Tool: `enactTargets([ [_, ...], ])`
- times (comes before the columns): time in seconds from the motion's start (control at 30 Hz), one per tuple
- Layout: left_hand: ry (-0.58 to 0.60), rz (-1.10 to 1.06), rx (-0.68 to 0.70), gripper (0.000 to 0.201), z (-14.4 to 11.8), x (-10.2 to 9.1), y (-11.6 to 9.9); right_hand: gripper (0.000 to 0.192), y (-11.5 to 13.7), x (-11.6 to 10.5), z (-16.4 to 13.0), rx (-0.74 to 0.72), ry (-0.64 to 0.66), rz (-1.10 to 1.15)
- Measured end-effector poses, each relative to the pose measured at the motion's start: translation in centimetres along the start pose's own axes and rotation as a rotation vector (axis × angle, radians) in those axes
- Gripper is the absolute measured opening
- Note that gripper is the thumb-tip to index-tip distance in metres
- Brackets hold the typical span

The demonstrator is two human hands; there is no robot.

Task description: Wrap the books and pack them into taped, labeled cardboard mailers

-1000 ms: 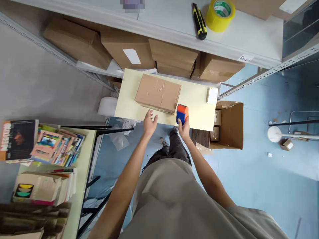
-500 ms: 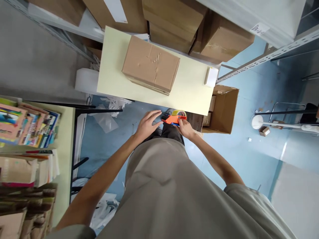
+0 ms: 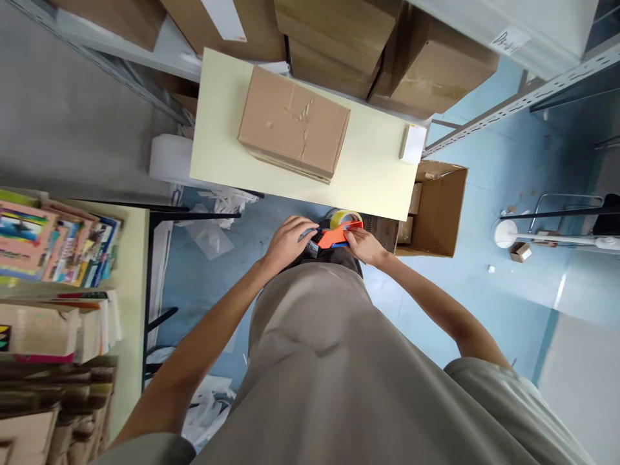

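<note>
Tape dispenser gripped in right hand, below the near edge of the table; left hand curled at its front end, fingertips apparently pinching the tape tail, though too small to confirm. Cardboard box resting closed on the table, no fresh tape strip visible across its top; sealing seemingly yet to begin.

Both arms forward, left hand and right hand fingers curled, nearly meeting
</note>
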State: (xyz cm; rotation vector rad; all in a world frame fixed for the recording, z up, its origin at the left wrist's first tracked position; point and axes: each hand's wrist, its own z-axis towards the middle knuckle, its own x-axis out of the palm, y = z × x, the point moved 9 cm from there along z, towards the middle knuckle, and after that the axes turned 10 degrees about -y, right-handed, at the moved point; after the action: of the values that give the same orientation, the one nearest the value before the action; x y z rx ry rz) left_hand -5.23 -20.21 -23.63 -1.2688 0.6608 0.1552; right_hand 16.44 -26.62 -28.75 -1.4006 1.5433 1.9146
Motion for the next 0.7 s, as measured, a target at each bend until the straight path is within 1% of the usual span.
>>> enactTargets([
  [0.17,-0.013,-0.007,-0.019,0.023,0.2,-0.1,-0.5,0.042,0.6,-0.6,0.2,-0.028,0.0,-0.016],
  [0.27,-0.028,-0.025,-0.043,0.022,0.3,0.0,-0.2,0.05,0.4,-0.7,0.2,-0.026,0.016,-0.039],
  [0.37,-0.034,-0.047,-0.047,0.019,0.4,0.5,0.1,0.056,0.3,-0.7,0.0,-0.01,0.018,-0.044],
  [0.47,-0.002,-0.047,-0.061,0.016,0.8,1.5,0.7,0.059,-0.2,-0.8,-0.7,0.041,0.026,-0.028],
  [0.53,0.004,-0.04,-0.089,0.014,1.3,1.7,1.6,0.062,-1.1,-1.2,-1.6,0.088,0.048,-0.037],
  [0.57,-0.014,-0.034,-0.105,0.014,1.6,1.5,2.2,0.063,-1.9,-1.5,-2.1,0.121,0.061,-0.043],
  [0.63,-0.079,-0.014,-0.14,0.014,2.5,0.6,3.8,0.065,-3.9,-2.5,-3.4,0.215,0.061,-0.052],
  [0.7,-0.141,0.009,-0.176,0.014,3.4,-0.2,5.5,0.066,-6.0,-4.0,-4.4,0.312,0.027,-0.047],
])
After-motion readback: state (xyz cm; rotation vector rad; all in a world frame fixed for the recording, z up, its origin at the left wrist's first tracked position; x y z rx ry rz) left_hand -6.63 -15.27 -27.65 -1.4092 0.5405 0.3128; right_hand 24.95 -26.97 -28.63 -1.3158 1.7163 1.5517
